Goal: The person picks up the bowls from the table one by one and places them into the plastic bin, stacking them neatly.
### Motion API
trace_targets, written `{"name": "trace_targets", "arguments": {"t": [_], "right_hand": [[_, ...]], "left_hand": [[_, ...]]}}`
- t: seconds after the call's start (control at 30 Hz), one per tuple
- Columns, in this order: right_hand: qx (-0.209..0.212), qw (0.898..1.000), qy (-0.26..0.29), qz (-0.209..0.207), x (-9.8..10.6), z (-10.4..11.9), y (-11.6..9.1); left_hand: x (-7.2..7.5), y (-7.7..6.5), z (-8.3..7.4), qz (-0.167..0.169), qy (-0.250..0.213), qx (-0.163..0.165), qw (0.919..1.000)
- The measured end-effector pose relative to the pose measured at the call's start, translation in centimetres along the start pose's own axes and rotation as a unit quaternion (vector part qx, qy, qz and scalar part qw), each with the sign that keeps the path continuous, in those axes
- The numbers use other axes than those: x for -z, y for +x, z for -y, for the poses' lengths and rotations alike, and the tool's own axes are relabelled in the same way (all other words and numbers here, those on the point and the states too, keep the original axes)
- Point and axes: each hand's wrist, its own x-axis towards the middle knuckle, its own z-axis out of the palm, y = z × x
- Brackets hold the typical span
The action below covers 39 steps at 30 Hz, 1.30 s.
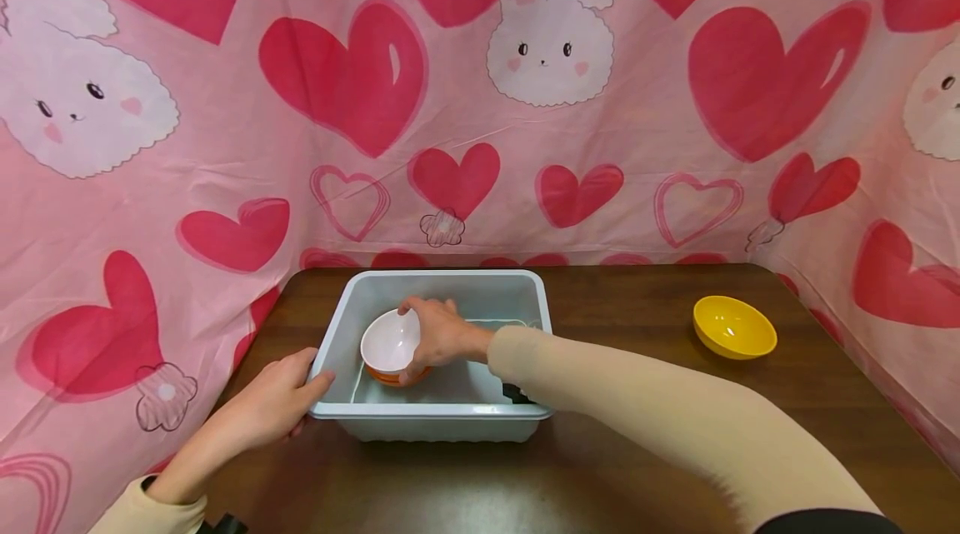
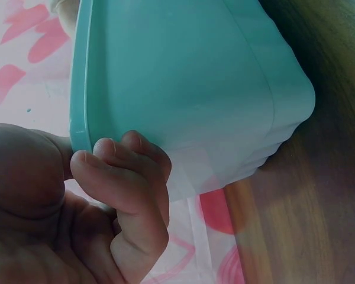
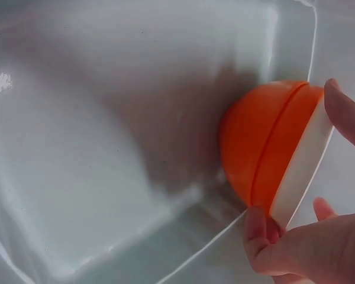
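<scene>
A light grey plastic tub (image 1: 431,411) stands on the table. Inside, at its left, a white bowl (image 1: 386,342) sits nested in orange bowl ware (image 3: 242,139), tilted in the right wrist view. My right hand (image 1: 442,332) reaches into the tub and grips this stack by the edge, thumb and fingers on either side. At the tub's left front corner, my left hand (image 1: 279,394) holds the rim, its thumb on top. The left wrist view shows curled fingers (image 2: 130,177) beneath the rim, against the outer wall.
A yellow bowl (image 1: 733,326) stands alone on the right side of the dark wooden table (image 1: 622,301). Pink cloth (image 1: 465,126) printed with hearts and rabbits hangs behind the table and along both sides. The tub's walls surround the right hand.
</scene>
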Motion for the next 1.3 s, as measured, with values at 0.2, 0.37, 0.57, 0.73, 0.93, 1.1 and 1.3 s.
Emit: {"name": "trace_targets", "arguments": {"t": [0.2,0.37,0.57,0.73,0.93,1.1,1.3], "right_hand": [[-0.018,1.000,0.002,0.019,0.7,0.4,0.0],[-0.033,0.998,0.010,0.049,2.3,1.3,0.0],[-0.032,0.996,0.036,0.080,4.8,3.0,-1.3],[-0.013,0.991,0.083,0.101,6.2,3.8,-2.8],[0.008,0.988,0.107,0.115,8.0,4.3,-5.5],[0.029,0.986,0.114,0.114,9.3,3.8,-7.9],[0.053,0.985,0.125,0.109,10.3,2.1,-10.7]], "left_hand": [[0.0,0.1,0.1,0.000,-0.004,-0.001,1.0000],[-0.1,0.0,0.2,-0.003,-0.001,-0.003,1.0000],[-0.2,0.0,0.3,-0.002,-0.002,-0.002,1.0000],[-0.1,0.0,0.3,-0.002,-0.004,-0.006,1.0000],[-0.1,0.1,0.2,0.001,-0.004,-0.003,1.0000],[0.0,0.1,0.0,0.001,-0.006,-0.001,1.0000],[0.0,0.0,-0.1,0.004,-0.009,0.002,0.9999]]}}
